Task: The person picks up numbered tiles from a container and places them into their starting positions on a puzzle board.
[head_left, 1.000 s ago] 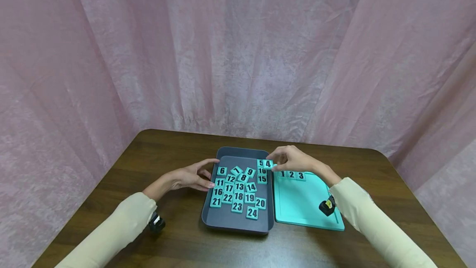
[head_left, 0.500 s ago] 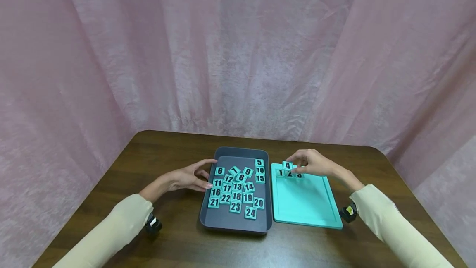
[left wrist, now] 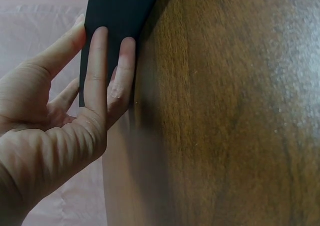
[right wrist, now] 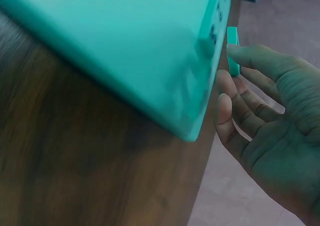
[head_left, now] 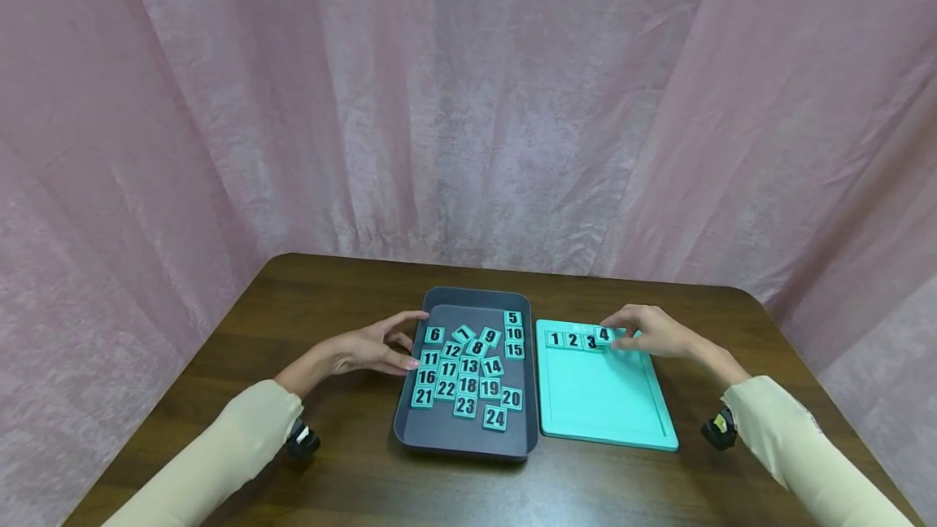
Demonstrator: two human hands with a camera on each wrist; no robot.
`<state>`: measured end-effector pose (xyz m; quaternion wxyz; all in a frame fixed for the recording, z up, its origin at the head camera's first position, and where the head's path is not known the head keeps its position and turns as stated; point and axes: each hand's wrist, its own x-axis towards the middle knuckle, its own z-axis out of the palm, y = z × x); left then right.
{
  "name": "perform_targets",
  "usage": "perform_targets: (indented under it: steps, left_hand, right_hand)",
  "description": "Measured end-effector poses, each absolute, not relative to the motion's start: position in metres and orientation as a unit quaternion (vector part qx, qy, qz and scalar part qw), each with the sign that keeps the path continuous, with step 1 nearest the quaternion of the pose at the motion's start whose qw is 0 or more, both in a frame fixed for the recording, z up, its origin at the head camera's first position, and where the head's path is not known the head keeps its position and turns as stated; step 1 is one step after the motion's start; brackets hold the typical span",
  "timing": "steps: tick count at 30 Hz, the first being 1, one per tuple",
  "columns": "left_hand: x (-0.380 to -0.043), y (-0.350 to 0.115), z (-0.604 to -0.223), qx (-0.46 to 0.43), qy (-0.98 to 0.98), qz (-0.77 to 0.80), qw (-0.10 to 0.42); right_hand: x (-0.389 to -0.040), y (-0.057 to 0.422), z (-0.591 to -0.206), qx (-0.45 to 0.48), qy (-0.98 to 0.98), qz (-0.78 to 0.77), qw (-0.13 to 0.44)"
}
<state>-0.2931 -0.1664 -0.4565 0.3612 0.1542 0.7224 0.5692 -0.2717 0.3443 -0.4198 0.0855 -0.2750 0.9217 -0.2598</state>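
Tile 4 (head_left: 603, 335): pinched in my R grip (head_left: 650, 332), just above bd (head_left: 604, 397), nr tile 3 (head_left: 591, 342)
Bd: tile 1 (head_left: 555, 339), tile 2 (head_left: 573, 341) in row w/ 3
My L grip (head_left: 369, 350): unclenched, fingers agst tray (head_left: 468, 439)
Tray: L of bd, on desk (head_left: 351, 462), w/ other tiles (head_left: 470, 365)

Pink curtain (head_left: 468, 104) behind brown table (head_left: 329, 287)

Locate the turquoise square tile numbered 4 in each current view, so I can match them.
Head: right of centre, lower half; the turquoise square tile numbered 4 is pinched by the right hand.
Left wrist: not in it.
Right wrist: right of centre, upper half, edge-on, number unseen.
Shared landmark: the brown wooden table.
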Motion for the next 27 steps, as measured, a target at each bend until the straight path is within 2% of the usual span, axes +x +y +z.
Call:
perform_targets:
  steps: [11,20,27]
  left_hand:
    - [-0.293,-0.166,-0.456,0.148,0.721,0.573,0.361]
    - [-0.294,-0.166,-0.457,0.15,0.72,0.572,0.363]
    - [-0.295,-0.166,-0.459,0.147,0.72,0.573,0.362]
  right_hand:
    - [-0.267,0.36,-0.426,-0.253,0.925,-0.268,0.096]
    - [-0.267,0.358,-0.434,-0.252,0.929,-0.262,0.063]
    - [-0.268,0.357,-0.44,-0.259,0.926,-0.268,0.06]
